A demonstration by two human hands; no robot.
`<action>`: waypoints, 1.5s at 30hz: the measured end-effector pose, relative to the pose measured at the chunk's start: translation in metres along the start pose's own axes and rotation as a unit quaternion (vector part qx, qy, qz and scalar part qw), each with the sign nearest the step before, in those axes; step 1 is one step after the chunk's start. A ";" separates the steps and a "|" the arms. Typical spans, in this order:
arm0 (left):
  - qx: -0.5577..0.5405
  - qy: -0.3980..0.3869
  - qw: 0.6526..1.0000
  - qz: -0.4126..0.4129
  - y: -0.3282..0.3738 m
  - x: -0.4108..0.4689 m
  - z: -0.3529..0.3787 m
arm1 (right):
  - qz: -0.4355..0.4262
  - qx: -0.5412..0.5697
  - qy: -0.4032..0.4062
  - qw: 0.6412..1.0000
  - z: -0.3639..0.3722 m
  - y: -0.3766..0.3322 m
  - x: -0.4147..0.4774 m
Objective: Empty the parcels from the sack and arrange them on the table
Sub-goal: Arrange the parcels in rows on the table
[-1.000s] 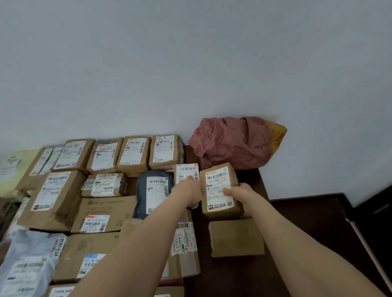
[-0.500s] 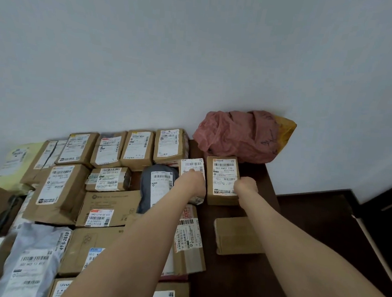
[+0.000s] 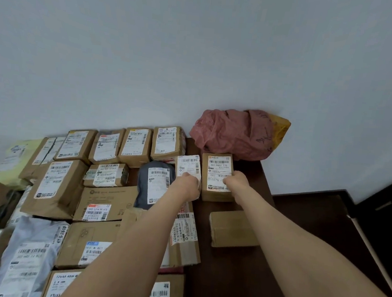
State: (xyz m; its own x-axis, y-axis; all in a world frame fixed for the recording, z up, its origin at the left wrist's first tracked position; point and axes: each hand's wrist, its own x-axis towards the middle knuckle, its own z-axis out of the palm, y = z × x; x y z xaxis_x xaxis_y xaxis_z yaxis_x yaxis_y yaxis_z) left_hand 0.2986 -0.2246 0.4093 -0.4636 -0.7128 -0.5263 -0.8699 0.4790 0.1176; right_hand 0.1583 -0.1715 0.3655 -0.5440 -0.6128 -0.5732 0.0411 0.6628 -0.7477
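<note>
Surface: the dark brown worktop [image 3: 226,282] is carrying rows of labelled parcels on its left.
Near right: a plain brown cardboard box [image 3: 233,228] is lying alone.
Left side: the left hand [image 3: 186,186] is resting on a white-labelled flat parcel [image 3: 189,165]; I cannot tell its grip.
Right side: the right hand [image 3: 236,180] is gripping the small brown cardboard box with a white label [image 3: 215,171], which is lying flat just right of that parcel.
Far right: the crumpled pink sack [image 3: 233,132] is slumping against the wall.

dark table [image 3: 239,276], labelled parcels [image 3: 106,207], crumpled sack [image 3: 233,133]
</note>
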 end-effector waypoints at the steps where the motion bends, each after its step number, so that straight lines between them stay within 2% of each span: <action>1: -0.001 0.003 1.000 0.001 0.000 0.001 0.001 | -0.010 -0.011 0.003 1.000 0.001 0.000 0.001; 6: -0.024 -0.001 1.000 -0.001 -0.004 0.001 0.003 | -0.033 -0.059 -0.001 0.998 0.004 -0.002 0.003; 16: -0.162 0.071 0.984 -0.029 0.008 -0.034 0.008 | -0.051 -0.181 0.015 0.982 -0.020 0.000 -0.038; 20: -0.259 0.007 0.964 -0.063 0.025 -0.054 0.024 | 0.004 -0.202 0.034 0.979 -0.046 0.018 -0.065; 22: -0.329 -0.040 0.939 -0.094 0.034 -0.066 0.032 | 0.037 -0.195 0.005 0.980 -0.055 0.027 -0.078; 24: -0.383 -0.085 0.912 -0.124 0.043 -0.077 0.038 | 0.082 -0.160 -0.046 0.983 -0.060 0.032 -0.094; 26: -0.457 -0.116 0.869 -0.149 0.051 -0.084 0.044 | 0.127 -0.084 -0.070 0.986 -0.064 0.034 -0.107; 28: -0.527 -0.112 0.825 -0.168 0.057 -0.092 0.043 | 0.145 -0.030 -0.062 0.987 -0.068 0.037 -0.110; 30: -0.556 -0.096 0.807 -0.177 0.060 -0.096 0.037 | 0.153 0.012 -0.050 0.987 -0.074 0.039 -0.109; 37: -0.579 -0.014 0.801 -0.149 0.072 -0.102 -0.002 | 0.150 0.176 -0.042 0.972 -0.099 0.013 -0.117; 42: -0.606 0.038 0.787 -0.110 0.078 -0.110 -0.031 | 0.088 0.254 -0.026 0.963 -0.112 -0.008 -0.125; 45: -0.601 0.060 0.793 -0.082 0.080 -0.115 -0.049 | 0.048 0.273 -0.018 0.961 -0.118 -0.021 -0.135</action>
State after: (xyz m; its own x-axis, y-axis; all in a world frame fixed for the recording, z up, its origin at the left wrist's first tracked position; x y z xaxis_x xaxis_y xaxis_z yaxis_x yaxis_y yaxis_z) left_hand 0.2741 -0.1287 0.5205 -0.2781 -0.7926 -0.5426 -0.4193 -0.4080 0.8110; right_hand 0.1317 -0.0515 0.4980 -0.4866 -0.5818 -0.6517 0.5278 0.3986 -0.7500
